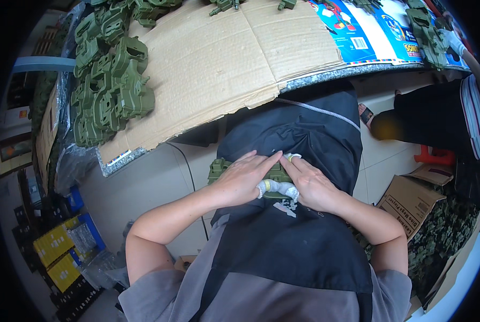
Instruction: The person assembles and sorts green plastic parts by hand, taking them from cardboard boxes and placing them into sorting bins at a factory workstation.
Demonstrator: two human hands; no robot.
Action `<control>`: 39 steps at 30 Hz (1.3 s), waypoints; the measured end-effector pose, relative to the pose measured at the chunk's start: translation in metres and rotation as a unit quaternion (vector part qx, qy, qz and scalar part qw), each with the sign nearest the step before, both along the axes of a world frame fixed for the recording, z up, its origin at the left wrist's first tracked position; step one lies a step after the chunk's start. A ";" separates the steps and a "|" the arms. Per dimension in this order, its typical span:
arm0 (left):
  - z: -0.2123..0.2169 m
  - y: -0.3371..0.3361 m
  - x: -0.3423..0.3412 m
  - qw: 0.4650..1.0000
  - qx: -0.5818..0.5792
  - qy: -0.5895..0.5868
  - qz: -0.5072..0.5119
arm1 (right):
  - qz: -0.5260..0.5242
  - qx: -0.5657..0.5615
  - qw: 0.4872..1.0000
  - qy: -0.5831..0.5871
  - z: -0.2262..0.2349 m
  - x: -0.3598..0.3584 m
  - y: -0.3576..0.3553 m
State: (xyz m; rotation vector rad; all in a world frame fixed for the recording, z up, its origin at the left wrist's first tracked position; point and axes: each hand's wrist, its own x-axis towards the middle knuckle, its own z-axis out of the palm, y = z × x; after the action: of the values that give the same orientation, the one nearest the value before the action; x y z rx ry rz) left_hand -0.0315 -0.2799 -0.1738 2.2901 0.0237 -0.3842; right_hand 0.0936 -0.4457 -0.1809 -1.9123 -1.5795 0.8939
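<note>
A dark green moulded plastic part (218, 169) rests on my lap over a black apron, mostly covered by my hands. My left hand (242, 180) lies across its left and middle, fingers reaching over the top. From the other side my right hand (315, 185) grips it, and the fingertips of both hands nearly meet at the far edge. White cloth wraps (277, 187) with a yellow band appear to cover my thumbs, which press together along the near edge. More white cloth shows at a right fingertip. The part's underside is hidden.
Cardboard (213, 59) covers the table ahead, with a pile of similar green parts (114, 88) at its left. At the right, a co-worker's gloved hand (453, 42) is by more green parts. A carton (411, 204) and a heap of green pieces (444, 241) lie low right.
</note>
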 end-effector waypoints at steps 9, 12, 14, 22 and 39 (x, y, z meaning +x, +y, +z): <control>-0.014 0.002 -0.005 0.999 -0.001 0.030 0.022 | 0.015 -0.003 0.996 0.085 -0.023 0.013 0.006; -0.010 0.004 -0.002 0.997 0.001 0.070 0.012 | 0.018 -0.030 0.993 0.116 -0.016 0.014 0.009; -0.006 0.007 -0.001 0.998 0.008 0.066 0.006 | 0.019 -0.042 0.991 0.125 -0.017 0.014 0.009; -0.006 0.008 0.001 0.994 -0.036 0.099 0.028 | -0.006 -0.046 0.979 0.200 -0.026 0.021 0.011; -0.011 0.026 0.011 0.992 -0.001 0.112 -0.061 | -0.001 -0.034 0.999 0.015 -0.018 0.003 -0.002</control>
State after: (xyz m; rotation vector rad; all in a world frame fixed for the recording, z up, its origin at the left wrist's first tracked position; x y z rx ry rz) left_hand -0.0208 -0.2540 -0.1853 2.2419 -0.0028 -0.7025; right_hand 0.0968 -0.4479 -0.1993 -1.9370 -1.5468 0.9832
